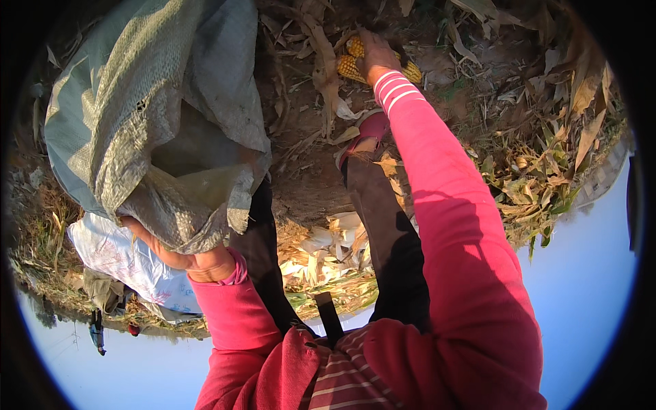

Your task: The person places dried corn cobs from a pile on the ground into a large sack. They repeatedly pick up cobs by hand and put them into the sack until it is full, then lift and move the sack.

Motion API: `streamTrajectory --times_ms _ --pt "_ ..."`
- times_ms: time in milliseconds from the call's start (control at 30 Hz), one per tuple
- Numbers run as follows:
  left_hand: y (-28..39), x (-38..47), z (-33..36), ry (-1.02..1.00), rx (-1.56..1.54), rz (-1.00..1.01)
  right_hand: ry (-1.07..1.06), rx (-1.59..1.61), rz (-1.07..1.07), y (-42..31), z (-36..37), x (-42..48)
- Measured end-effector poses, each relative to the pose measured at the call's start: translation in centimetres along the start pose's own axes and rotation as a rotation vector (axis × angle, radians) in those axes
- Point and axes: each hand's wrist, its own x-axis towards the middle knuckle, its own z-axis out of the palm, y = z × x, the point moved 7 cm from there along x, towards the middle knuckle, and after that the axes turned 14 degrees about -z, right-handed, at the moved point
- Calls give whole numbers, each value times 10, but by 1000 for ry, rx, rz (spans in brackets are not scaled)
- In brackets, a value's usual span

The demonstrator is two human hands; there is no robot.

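Observation:
A large woven plastic sack, pale green-grey, fills the upper left with its mouth sagging toward me. My left hand grips the sack's rim at its lower edge, the fingers partly hidden by the folded weave. My right hand reaches far forward to the ground and lies over several husked yellow corn cobs. One corn cob shows left of the hand, and another corn cob sticks out to its right. The fingertips are out of sight, so whether they close around a cob is unclear.
My shoe stands just behind the cobs. Dry corn stalks and leaves pile up at the right. Pale husks lie between my legs. Behind the open sack is a filled white sack. A person stands in the distance.

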Motion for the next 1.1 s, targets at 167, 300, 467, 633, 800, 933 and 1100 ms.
streamTrajectory --times_ms 167,300,467,633,800,933,1100 --pt "-2 5 -1 34 32 -44 -419 -324 12 17 23 25" --pt "-3 4 1 53 15 -46 -337 -261 -3 27 -13 -4" --pt "-7 4 3 -30 -79 -76 289 -30 407 117 -140 -116" --pt "-8 9 4 15 -60 -61 897 1148 737 156 -167 -253" --pt "-9 6 4 47 -48 -47 619 1468 796 79 -118 -252" --pt "0 0 0 21 -160 41 135 1690 530 -66 -69 -184" --pt "-4 -4 8 -1 158 -8 -196 2012 342 -309 -8 -77"
